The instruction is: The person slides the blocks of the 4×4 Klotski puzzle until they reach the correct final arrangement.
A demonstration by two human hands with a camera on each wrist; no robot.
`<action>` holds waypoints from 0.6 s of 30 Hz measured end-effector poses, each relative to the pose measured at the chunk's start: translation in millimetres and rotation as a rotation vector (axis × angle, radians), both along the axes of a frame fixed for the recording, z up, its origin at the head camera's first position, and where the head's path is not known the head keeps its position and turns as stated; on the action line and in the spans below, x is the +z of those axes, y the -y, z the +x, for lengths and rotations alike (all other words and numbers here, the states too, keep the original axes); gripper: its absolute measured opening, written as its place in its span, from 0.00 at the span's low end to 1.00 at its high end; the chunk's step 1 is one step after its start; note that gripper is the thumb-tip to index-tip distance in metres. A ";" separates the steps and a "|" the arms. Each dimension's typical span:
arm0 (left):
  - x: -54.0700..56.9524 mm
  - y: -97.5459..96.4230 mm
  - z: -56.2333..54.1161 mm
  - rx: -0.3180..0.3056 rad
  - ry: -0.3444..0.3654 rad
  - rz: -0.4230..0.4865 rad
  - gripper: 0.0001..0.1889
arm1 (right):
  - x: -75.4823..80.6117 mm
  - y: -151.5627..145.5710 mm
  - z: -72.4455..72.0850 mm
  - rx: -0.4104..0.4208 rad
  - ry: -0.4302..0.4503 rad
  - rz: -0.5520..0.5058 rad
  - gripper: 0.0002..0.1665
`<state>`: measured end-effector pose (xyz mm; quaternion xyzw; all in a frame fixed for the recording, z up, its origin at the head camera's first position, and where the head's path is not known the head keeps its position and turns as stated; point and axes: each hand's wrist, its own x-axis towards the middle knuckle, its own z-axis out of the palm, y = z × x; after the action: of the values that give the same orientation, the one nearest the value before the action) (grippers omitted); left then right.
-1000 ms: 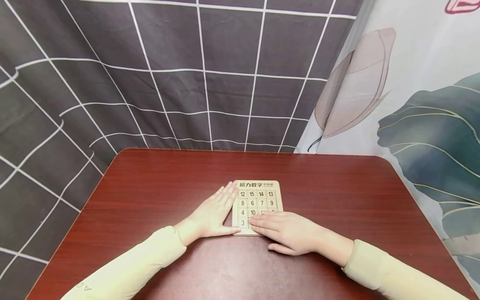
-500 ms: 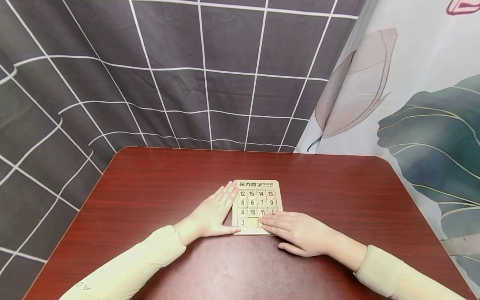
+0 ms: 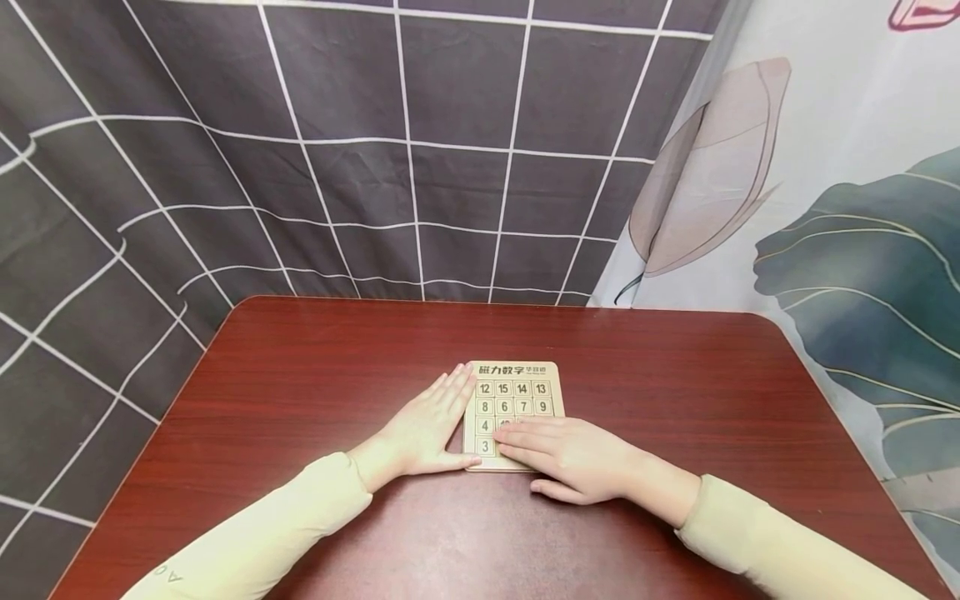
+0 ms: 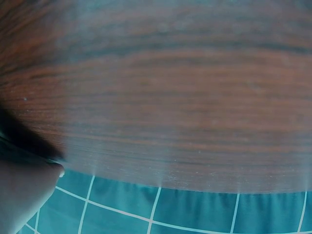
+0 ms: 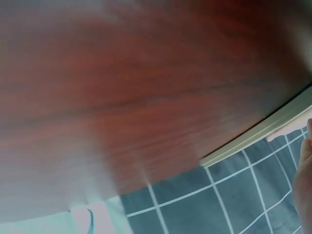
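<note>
A pale wooden number slide puzzle (image 3: 517, 369) lies flat on the table, its square tiles printed with dark numbers. The rows 12, 15, 14, 13 and 8, 6, 7, 9 show in full in the head view. My left hand (image 3: 423, 429) rests along the puzzle's left edge, fingers straight and thumb at the near left corner. Across the lower two rows lies my right hand (image 3: 577, 458), fingers extended and touching the tiles. It hides most of those rows; tiles 4 (image 3: 484, 426) and 3 (image 3: 485, 447) stay visible. The right wrist view catches the puzzle's side edge (image 5: 258, 134).
The reddish-brown wooden table (image 3: 337, 350) extends around the puzzle. Behind it hangs a dark curtain (image 3: 345, 183) with a white grid. At the right is a white curtain (image 3: 697, 275) with leaf prints.
My right hand first shifts right, baring a gap beside tile 3 half a second ago. Now it is back to the left, with its fingers over that spot. The left hand stays put.
</note>
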<state>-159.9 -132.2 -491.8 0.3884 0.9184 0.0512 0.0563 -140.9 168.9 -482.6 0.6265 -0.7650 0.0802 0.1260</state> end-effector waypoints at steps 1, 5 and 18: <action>0.3 0.0 0.1 0.000 0.002 -0.002 0.60 | -0.2 3.1 -1.3 0.010 -0.006 -0.003 0.39; 0.7 -0.4 0.7 -0.002 0.006 -0.002 0.60 | -1.9 11.6 -4.4 0.032 -0.024 -0.005 0.38; -3.0 0.5 -0.1 -0.004 -0.018 0.003 0.60 | 0.2 4.2 -1.2 0.014 -0.031 0.027 0.37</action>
<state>-160.0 -132.7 -494.8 0.3906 0.9180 0.0488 0.0476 -142.1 164.6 -482.4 0.6345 -0.7597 0.0608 0.1288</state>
